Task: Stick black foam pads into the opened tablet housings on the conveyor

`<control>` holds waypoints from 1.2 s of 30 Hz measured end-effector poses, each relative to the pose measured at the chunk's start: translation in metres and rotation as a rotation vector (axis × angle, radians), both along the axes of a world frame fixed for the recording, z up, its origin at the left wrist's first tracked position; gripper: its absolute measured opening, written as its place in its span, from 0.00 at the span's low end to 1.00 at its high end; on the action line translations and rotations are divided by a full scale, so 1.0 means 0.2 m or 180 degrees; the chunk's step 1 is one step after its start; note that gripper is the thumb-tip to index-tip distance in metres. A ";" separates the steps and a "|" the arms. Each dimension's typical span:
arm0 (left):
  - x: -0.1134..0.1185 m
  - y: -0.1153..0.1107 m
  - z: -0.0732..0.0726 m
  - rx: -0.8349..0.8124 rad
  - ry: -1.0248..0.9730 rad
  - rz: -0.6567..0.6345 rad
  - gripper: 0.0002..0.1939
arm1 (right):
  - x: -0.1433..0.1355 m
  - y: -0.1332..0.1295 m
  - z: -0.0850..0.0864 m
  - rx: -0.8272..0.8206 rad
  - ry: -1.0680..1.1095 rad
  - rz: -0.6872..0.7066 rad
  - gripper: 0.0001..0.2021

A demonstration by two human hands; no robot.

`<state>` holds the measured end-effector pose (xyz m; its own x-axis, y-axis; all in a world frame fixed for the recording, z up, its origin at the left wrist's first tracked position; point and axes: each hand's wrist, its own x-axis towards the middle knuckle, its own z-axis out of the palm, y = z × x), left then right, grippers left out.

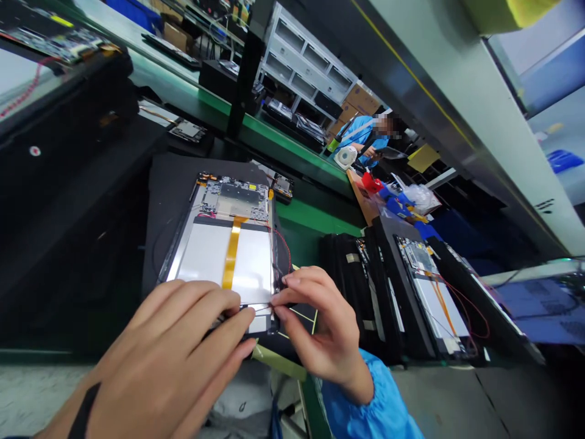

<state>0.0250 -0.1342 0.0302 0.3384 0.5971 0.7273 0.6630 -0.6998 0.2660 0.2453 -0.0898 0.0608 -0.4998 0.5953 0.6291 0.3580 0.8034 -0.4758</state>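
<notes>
1. Head view: opened tablet (208, 247) lies on a black pad (167, 195), just left of centre. Long axis roughly 12 to 6 o'clock; circuit board (240, 198) at its 12 o'clock end.
2. Left hand (178, 347): fingers close together, curled over the tablet's 6 o'clock end. Grip hidden; cannot tell.
3. Right hand (324, 323): thumb and forefinger drawn together at the 5 o'clock corner; anything pinched is too small to tell.
4. Key relation: tablet at 1 o'clock from left hand, 10 from right; neither clearly nearer.
5. Orange strip (231, 256) follows the long axis; red wire (285, 241) bows out at 3 o'clock.
</notes>
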 end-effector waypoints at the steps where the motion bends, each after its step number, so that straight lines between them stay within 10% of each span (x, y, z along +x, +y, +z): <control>1: 0.01 0.00 0.01 0.0034 0.0037 -0.0024 0.08 | 0.01 -0.01 -0.01 -0.0018 0.0033 -0.0010 0.29; 6: 0.06 -0.03 -0.01 0.0179 -0.0007 0.0175 0.09 | 0.01 -0.12 0.01 -0.0556 0.0762 -0.0510 0.18; 11: 0.02 -0.05 -0.07 0.0038 0.0220 -0.0019 0.14 | -0.07 -0.26 0.08 -0.3895 0.2177 -0.0145 0.07; 14: -0.02 -0.05 -0.08 0.0037 0.0239 -0.0158 0.15 | -0.12 -0.29 0.10 -0.4684 0.2806 0.0052 0.10; 22: -0.10 0.03 -0.06 -0.0026 0.0236 -0.0580 0.17 | -0.18 -0.36 0.05 -0.4793 0.3799 -0.0170 0.10; 36: -0.18 0.15 -0.02 0.0143 0.0479 -0.1360 0.19 | -0.23 -0.40 0.02 -0.4239 0.3527 -0.0651 0.14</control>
<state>-0.0104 -0.1044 0.0253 0.6515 0.3499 0.6731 0.3413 -0.9276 0.1519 0.1987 -0.1688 0.0648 -0.0655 0.9389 -0.3380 -0.5289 -0.3199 -0.7861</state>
